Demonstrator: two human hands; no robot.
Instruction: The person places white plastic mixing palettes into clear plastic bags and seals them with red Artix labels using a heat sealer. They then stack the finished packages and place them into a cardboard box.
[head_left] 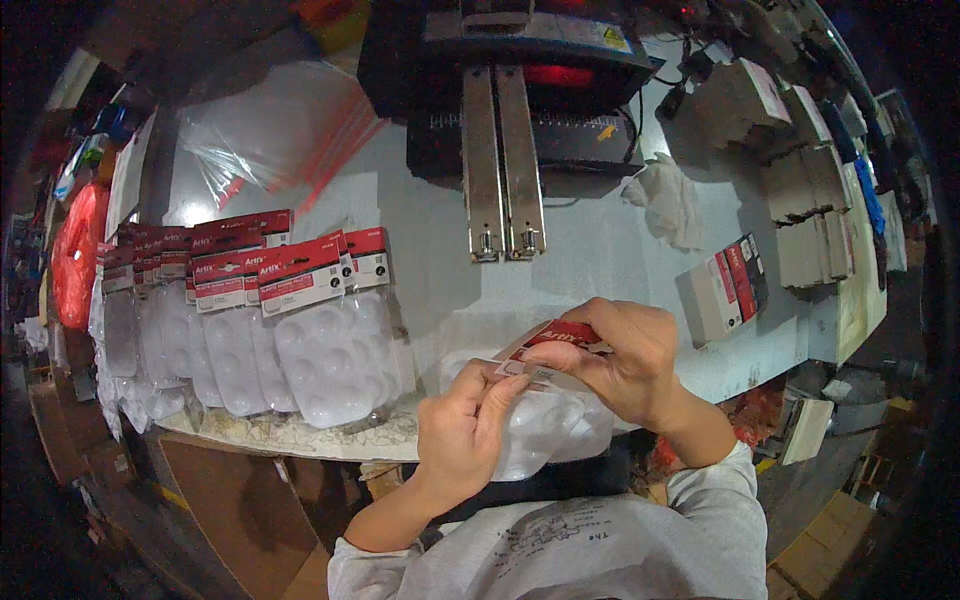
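Pale table (pixel 590 265), packs (pixel 335 350) at left — left hand (pixel 465 425) and right hand (pixel 632 358) pinch a red card (pixel 556 333), each grip narrow, beside a palette (pixel 545 430).

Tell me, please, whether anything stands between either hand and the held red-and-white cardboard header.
Nothing visible does: the left hand and right hand both pinch the red-and-white cardboard header, with the white plastic palette nearer the body.

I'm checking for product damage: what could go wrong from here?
The left hand and right hand pinch the red-and-white printed card, which might crease. The white plastic palette below it is near the front edge of the pale tabletop and could fall if the grip slips. The red-topped clear bags of palettes crowd that edge too and might slide off.
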